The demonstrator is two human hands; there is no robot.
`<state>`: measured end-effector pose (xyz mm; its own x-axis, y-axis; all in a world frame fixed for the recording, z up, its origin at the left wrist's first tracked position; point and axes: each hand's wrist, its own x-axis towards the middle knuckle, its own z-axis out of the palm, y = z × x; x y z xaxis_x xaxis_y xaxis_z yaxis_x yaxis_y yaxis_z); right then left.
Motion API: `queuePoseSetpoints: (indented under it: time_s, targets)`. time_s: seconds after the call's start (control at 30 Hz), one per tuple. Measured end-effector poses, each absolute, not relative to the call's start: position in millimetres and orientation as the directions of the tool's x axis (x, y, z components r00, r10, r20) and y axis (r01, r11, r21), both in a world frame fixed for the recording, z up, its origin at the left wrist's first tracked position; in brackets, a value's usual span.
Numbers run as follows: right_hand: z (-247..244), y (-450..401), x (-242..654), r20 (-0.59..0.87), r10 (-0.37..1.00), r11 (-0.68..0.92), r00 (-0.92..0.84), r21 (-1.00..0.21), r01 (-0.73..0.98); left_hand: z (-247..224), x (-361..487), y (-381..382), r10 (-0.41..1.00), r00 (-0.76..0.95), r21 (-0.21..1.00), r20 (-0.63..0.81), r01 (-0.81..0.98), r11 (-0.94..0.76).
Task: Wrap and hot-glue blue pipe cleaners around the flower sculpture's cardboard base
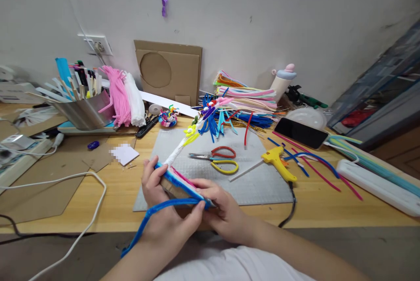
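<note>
Both hands hold a tilted cardboard piece [173, 190] edged with blue, white and pink pipe cleaner. My left hand [167, 220] wraps its left side and underside, the thumb pressing the blue strip near the right corner. My right hand [226, 209] grips that right corner, fingers closed on it. A loose blue pipe cleaner [147, 220] trails from the corner over my left wrist. From the piece's far end rises a white-wrapped stem [175, 152] with yellow, purple and pink shapes toward its top. Scissors [219, 158] with red and yellow handles lie beyond on the grey mat [256, 185].
A yellow glue gun [278, 163] lies right, its cable running off the front edge. Behind are pipe cleaner bundles [246, 97], cardboard [190, 67], a bottle [284, 82] and a metal holder [82, 112]. A phone [301, 133] and power strip [377, 187] sit right; a white cable [101, 185] loops left.
</note>
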<state>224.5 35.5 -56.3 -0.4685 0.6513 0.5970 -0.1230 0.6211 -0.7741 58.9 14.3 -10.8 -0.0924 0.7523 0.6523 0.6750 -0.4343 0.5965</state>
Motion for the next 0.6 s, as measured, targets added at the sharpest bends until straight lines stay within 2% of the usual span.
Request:
queuePoseSetpoints:
  time_s: [0.3,0.6]
  targets:
    - [-57.6,34.4,224.1,0.57,0.684,0.574,-0.455,-0.806,-0.147,-13.6,53.3,10.5,0.793,-0.02,0.577,0.609,0.698,-0.425]
    - [-55.8,35.0,223.5,0.582,0.67,0.601,-0.461,-0.79,-0.125,-15.3,56.7,12.4,0.773,-0.078,0.597,0.629,0.686,-0.417]
